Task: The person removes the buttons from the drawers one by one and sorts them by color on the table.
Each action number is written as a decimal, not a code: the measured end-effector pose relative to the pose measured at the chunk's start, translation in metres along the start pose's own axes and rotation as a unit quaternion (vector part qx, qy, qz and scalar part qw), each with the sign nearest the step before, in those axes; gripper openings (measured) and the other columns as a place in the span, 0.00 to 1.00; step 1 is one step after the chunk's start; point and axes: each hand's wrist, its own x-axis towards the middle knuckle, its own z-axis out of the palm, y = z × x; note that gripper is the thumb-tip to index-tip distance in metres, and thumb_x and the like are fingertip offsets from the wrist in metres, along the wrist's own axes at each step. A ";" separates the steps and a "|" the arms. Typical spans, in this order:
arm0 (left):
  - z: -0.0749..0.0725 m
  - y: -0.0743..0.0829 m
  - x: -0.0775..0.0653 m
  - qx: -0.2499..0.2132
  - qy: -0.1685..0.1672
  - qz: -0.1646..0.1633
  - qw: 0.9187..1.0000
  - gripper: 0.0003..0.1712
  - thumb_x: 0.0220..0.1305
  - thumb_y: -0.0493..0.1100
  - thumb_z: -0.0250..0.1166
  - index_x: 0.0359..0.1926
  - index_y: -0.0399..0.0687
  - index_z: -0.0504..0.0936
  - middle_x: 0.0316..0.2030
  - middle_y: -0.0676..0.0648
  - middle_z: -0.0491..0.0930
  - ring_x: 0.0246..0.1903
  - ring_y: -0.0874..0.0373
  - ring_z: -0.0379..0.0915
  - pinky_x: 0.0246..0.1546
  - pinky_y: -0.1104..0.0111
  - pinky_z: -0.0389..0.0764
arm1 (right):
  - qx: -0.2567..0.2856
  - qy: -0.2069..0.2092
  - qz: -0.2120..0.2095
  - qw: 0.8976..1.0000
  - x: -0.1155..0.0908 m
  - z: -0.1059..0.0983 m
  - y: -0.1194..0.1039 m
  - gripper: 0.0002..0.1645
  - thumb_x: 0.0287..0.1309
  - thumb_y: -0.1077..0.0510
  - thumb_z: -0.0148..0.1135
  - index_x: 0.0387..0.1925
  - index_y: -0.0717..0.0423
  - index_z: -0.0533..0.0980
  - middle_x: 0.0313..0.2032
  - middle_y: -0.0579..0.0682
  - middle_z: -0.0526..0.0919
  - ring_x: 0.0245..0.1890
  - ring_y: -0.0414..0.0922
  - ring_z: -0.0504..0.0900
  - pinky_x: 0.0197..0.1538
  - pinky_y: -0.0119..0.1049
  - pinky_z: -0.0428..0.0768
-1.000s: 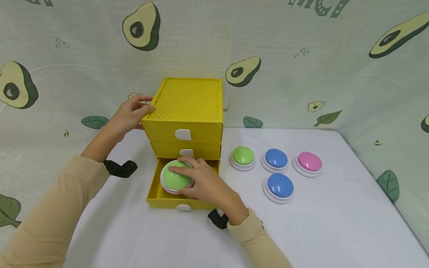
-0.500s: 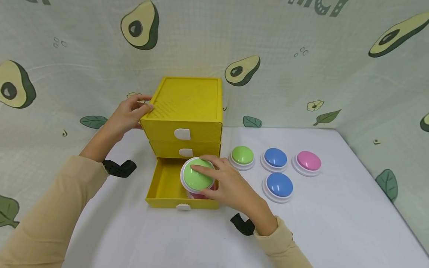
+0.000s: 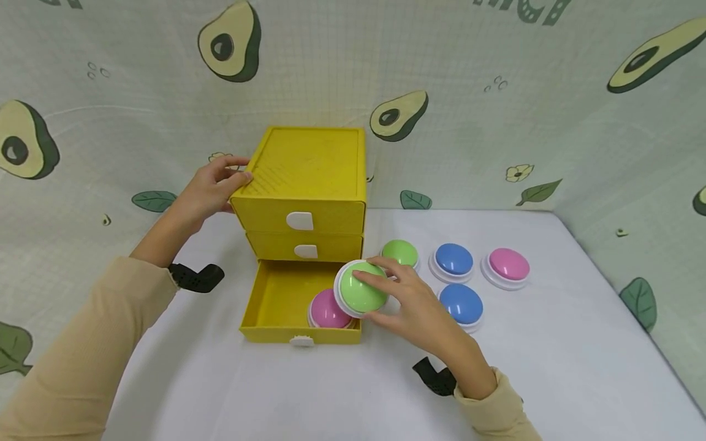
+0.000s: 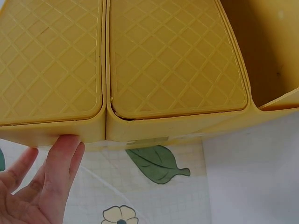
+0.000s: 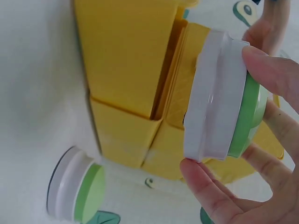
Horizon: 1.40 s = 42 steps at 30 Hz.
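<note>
A yellow drawer unit [image 3: 309,162] stands on the white table, its bottom drawer [image 3: 270,300] pulled out. My left hand [image 3: 211,188] rests against the unit's upper left side; the left wrist view shows its fingertips [image 4: 65,142] touching the yellow side wall. My right hand [image 3: 410,300] grips a round green push button [image 3: 361,289] by its white rim, raised and tilted over the drawer's right edge. In the right wrist view the thumb and fingers span the white base [image 5: 215,98]. A pink push button [image 3: 329,309] sits in the drawer's front right corner, partly overlapped by the held one.
Right of the unit, another green button [image 3: 399,251], two blue buttons [image 3: 454,259] and a pink button [image 3: 509,264] stand on the table [image 3: 579,343]. My right hand partly covers the nearer blue button [image 3: 462,304]. A cloth with avocado prints [image 3: 309,61] hangs behind.
My right hand has lifted the green button out of the drawer's left part and carried it to the right, uncovering the pink button. My left hand has stayed in place.
</note>
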 end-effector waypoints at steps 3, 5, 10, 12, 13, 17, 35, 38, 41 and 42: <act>0.000 0.000 0.000 -0.002 0.000 0.003 1.000 0.35 0.67 0.60 0.48 0.69 0.51 0.55 0.61 0.38 0.63 0.40 0.57 0.73 0.35 0.72 0.80 | -0.004 0.008 0.001 1.000 -0.004 -0.002 0.008 0.37 0.44 0.52 0.73 0.59 0.34 0.72 0.62 0.43 0.67 0.62 0.48 0.66 0.53 0.45 0.77; -0.001 0.000 -0.001 -0.003 0.000 0.004 1.000 0.35 0.67 0.60 0.48 0.69 0.51 0.55 0.61 0.38 0.63 0.39 0.57 0.73 0.35 0.72 0.80 | -0.003 0.012 0.001 1.000 -0.007 -0.002 0.014 0.37 0.44 0.53 0.73 0.59 0.36 0.72 0.62 0.45 0.67 0.60 0.49 0.68 0.53 0.45 0.77; 0.000 0.001 0.000 -0.002 -0.002 0.001 1.000 0.35 0.67 0.60 0.48 0.69 0.51 0.55 0.62 0.38 0.62 0.42 0.54 0.73 0.35 0.72 0.79 | -0.013 0.014 0.011 1.000 -0.012 -0.002 0.028 0.37 0.43 0.53 0.74 0.59 0.40 0.72 0.61 0.49 0.68 0.57 0.51 0.71 0.51 0.46 0.78; 0.000 0.001 0.000 -0.002 -0.003 0.000 1.000 0.35 0.67 0.60 0.48 0.69 0.51 0.55 0.62 0.38 0.62 0.43 0.52 0.72 0.35 0.72 0.79 | -0.022 0.014 0.014 1.000 -0.013 0.000 0.033 0.37 0.43 0.53 0.74 0.58 0.42 0.73 0.60 0.50 0.69 0.56 0.53 0.71 0.52 0.48 0.78; 0.000 0.001 0.001 -0.002 -0.004 -0.001 1.000 0.35 0.67 0.60 0.48 0.69 0.51 0.55 0.62 0.38 0.62 0.44 0.52 0.72 0.35 0.72 0.79 | -0.027 0.013 0.016 0.999 -0.014 0.000 0.035 0.37 0.42 0.53 0.74 0.58 0.43 0.73 0.60 0.51 0.69 0.56 0.54 0.71 0.52 0.48 0.78; 0.001 0.001 0.001 -0.001 -0.003 -0.003 1.000 0.35 0.67 0.60 0.48 0.69 0.52 0.55 0.62 0.38 0.62 0.44 0.51 0.72 0.35 0.72 0.79 | -0.037 0.007 0.026 0.999 -0.015 0.004 0.044 0.37 0.42 0.54 0.74 0.58 0.46 0.73 0.58 0.53 0.70 0.54 0.55 0.73 0.52 0.50 0.77; 0.000 0.001 -0.001 -0.002 -0.003 -0.002 1.000 0.35 0.67 0.61 0.48 0.69 0.52 0.55 0.62 0.38 0.63 0.41 0.56 0.73 0.35 0.72 0.80 | -0.028 -0.047 0.076 0.996 -0.019 0.019 0.067 0.37 0.44 0.53 0.72 0.59 0.47 0.72 0.59 0.56 0.69 0.52 0.57 0.73 0.50 0.53 0.76; 0.000 0.001 -0.001 -0.001 -0.003 -0.003 1.000 0.34 0.67 0.60 0.48 0.69 0.52 0.55 0.62 0.38 0.63 0.42 0.56 0.72 0.35 0.72 0.79 | -0.025 -0.049 0.076 0.996 -0.019 0.020 0.068 0.37 0.44 0.53 0.72 0.59 0.47 0.72 0.59 0.56 0.69 0.52 0.57 0.73 0.50 0.54 0.75; 0.000 0.002 -0.001 -0.002 -0.003 -0.004 1.000 0.34 0.68 0.60 0.47 0.69 0.53 0.55 0.62 0.39 0.63 0.42 0.55 0.72 0.36 0.72 0.79 | -0.030 -0.049 0.072 0.996 -0.019 0.020 0.068 0.36 0.45 0.54 0.72 0.59 0.47 0.72 0.59 0.57 0.69 0.52 0.57 0.73 0.50 0.54 0.75; 0.000 0.001 -0.001 -0.002 -0.004 -0.004 1.000 0.34 0.68 0.60 0.47 0.69 0.53 0.55 0.62 0.39 0.63 0.42 0.55 0.72 0.36 0.72 0.79 | -0.033 -0.048 0.070 0.996 -0.019 0.021 0.068 0.36 0.45 0.54 0.72 0.59 0.47 0.72 0.59 0.57 0.70 0.51 0.58 0.73 0.49 0.54 0.75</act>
